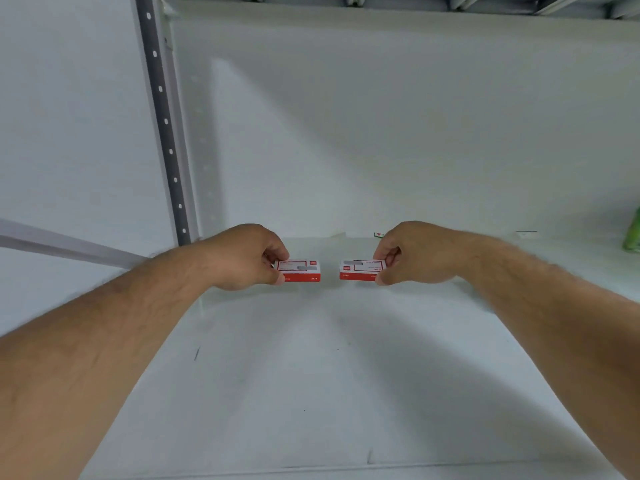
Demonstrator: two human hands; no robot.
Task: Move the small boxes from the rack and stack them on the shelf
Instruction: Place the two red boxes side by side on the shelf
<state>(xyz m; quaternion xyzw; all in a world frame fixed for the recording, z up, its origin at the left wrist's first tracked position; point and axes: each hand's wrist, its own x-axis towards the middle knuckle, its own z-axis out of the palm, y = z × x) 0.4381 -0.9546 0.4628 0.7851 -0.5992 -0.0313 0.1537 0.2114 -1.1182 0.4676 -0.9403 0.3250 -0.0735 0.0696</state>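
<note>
Two small red-and-white boxes sit side by side over the white shelf, a narrow gap between them. My left hand pinches the outer end of the left box between thumb and fingers. My right hand pinches the outer end of the right box the same way. Both boxes lie flat, level with each other, near the shelf's back. I cannot tell whether they rest on the shelf or hover just above it.
A perforated grey upright rises at the shelf's left edge. The white back panel stands close behind the boxes. A green object shows at the far right edge, and small items lie against the back panel.
</note>
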